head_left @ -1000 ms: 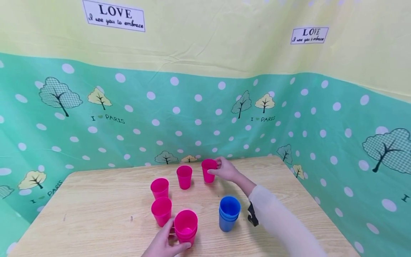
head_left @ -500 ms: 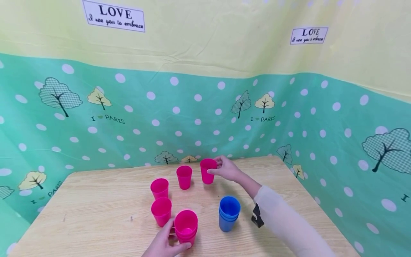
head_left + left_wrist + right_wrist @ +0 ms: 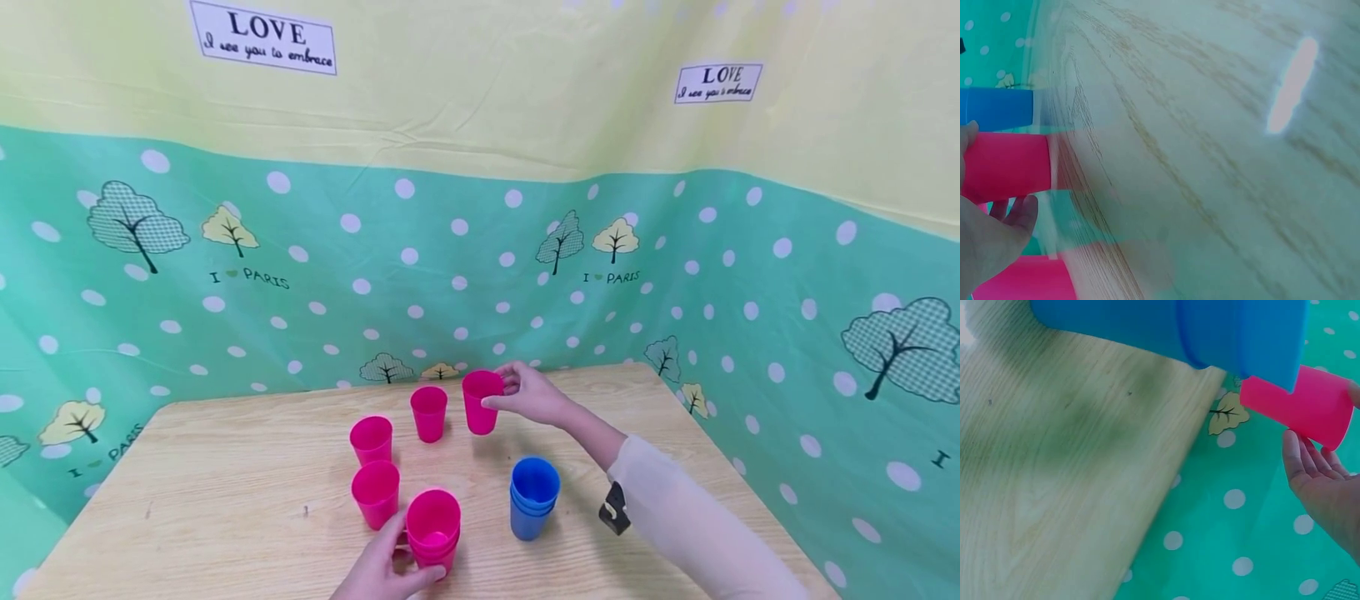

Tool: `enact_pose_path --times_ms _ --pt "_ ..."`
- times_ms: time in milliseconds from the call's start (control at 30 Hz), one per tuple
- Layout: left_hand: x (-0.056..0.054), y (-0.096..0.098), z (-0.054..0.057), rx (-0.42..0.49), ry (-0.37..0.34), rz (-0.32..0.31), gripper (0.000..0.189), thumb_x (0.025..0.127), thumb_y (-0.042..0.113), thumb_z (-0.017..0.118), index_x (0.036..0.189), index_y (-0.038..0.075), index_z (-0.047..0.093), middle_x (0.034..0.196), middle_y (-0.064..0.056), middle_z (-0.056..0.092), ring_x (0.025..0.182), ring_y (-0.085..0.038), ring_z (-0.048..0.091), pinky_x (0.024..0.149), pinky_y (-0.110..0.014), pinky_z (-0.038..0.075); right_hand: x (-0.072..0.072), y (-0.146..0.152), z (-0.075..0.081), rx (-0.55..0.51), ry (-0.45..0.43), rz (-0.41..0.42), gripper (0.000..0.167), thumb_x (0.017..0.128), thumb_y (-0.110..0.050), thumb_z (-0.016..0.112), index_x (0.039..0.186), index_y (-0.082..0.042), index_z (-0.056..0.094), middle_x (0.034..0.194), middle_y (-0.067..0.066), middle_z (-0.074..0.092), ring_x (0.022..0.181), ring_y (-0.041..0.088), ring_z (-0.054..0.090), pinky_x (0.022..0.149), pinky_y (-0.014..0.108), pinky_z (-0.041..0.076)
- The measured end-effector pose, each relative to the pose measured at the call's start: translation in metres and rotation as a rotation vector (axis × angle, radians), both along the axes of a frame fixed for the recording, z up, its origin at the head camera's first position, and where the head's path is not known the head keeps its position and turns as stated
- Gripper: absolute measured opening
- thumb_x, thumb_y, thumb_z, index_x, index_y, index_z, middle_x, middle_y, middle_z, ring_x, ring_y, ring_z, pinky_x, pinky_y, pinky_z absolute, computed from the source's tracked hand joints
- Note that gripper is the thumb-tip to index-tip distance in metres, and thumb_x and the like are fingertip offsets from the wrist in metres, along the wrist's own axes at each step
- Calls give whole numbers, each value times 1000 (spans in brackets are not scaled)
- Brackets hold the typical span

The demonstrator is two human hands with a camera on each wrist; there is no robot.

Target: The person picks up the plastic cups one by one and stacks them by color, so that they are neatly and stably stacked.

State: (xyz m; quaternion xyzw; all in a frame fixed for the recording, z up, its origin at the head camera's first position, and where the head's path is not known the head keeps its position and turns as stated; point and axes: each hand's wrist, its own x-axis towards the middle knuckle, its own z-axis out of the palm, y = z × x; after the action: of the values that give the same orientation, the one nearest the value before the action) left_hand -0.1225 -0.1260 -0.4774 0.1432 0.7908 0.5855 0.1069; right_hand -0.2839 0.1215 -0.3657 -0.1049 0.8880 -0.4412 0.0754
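Pink cup (image 3: 478, 408), held by the right hand (image 3: 536, 397) above the table's (image 3: 240, 475) far side, has shifted slightly left since the earlier frame, we see, nearer another upright cup (image 3: 429, 414). We find the left hand (image 3: 381, 560) gripping the pink stack (image 3: 435, 533) as before. Smooth tapered walls and round rims match the blue stack (image 3: 534, 500); pale wood grain streaks the tabletop.

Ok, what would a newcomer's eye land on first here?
Probably the pink: three cups curve leftward and beyond the pink stack in the left grip. The blue stack stands out by colour, to the pink stack's right. Next, the right grip holds another cup, apparently lifted, near the table's far edge.
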Motion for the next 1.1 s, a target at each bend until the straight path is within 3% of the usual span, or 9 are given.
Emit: enact_pose_path --times_ms 733,1100 --pt "-1 -2 -2 -33 30 -1 67 77 30 76 134 16 45 125 -9 53 99 0 53 82 -19 49 38 -6 43 -33 -30 159 62 73 -34 79 123 -14 49 113 1 60 103 18 58 81 32 55" --pt "-2 -2 -2 -57 17 -19 66 78 34 75 135 20 44 126 -6 52 100 -2 53 81 -20 50 61 -7 63 -74 -49 307 56 78 -28 76 123 -9 48 108 4 63 98 17 60 83 31 53"
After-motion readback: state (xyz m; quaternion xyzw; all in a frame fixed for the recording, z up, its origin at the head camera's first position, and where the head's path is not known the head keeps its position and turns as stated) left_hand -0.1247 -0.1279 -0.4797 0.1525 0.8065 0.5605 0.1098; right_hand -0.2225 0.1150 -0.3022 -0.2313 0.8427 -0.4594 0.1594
